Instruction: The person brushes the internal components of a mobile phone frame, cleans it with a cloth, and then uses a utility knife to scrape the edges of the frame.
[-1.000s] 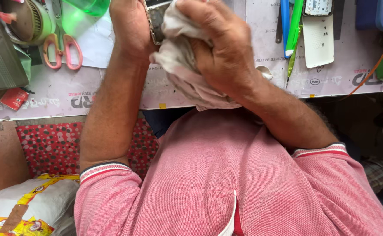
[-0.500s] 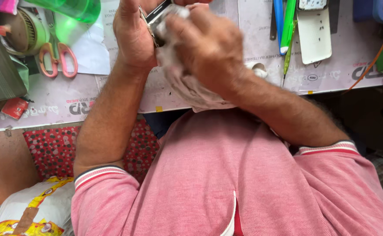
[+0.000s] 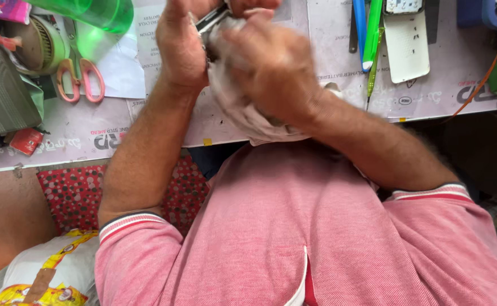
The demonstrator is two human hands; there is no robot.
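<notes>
My left hand grips a small dark, shiny device by its edge above the worktable. My right hand is blurred and presses a white cloth against that device; the cloth hangs down below the hand over the table's front edge. Most of the device is hidden by the cloth and fingers. Both forearms reach up from my pink shirt.
Pink-handled scissors, a green bottle and a grey box lie at the left. Blue and green pens, a white phone cover and an orange cable lie at the right. A printed bag sits lower left.
My right hand with the cloth has shifted left and up over the device in a rubbing motion. The left hand has stayed on the device.
</notes>
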